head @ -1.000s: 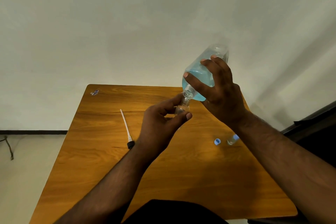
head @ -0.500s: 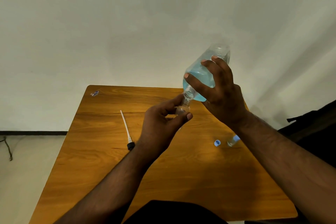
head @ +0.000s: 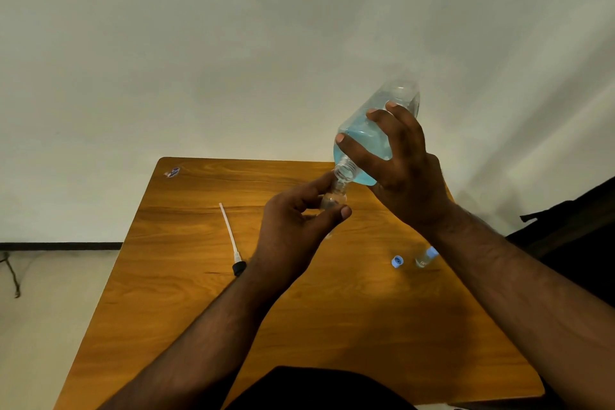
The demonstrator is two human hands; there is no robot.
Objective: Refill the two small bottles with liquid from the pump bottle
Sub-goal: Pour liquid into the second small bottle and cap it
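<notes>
Head view, only one: mid-pour on what looks like bottle no. 1 of 2. R hand (head: 404,173) is wrapped around the pump bottle (head: 372,130), tipped neck-down toward the left, pump head off; blue liquid fills most of the lower, neck-side part, w/ an air pocket at the raised base. Its open neck sits right on or just over the mouth of the small bottle (head: 333,198), which the L hand (head: 293,226) pinches between thumb and fingertips, held in the air above the far-middle of the wooden table (head: 186,309). That small bottle looks clear; can't tell how much liquid is in it yet, fingers hide most of it, and no stream is visible. Judging by that, fill no. 1 is under way, not finished. Right of centre on the table, partly behind the R forearm, lies the second small bottle (head: 425,258) on its side w/ a blue cap on, contents unreadable; prob. not yet refilled, but can't confirm. Just left of it a loose blue cap (head: 397,261), likely off the held bottle. Left of the L wrist lies the removed pump (head: 233,243), white dip tube pointing far, black collar nearest. A small sticker or wrapper (head: 172,172) at the far-left corner. Left to do: finish this fill, recap, do the other, refit pump.
</notes>
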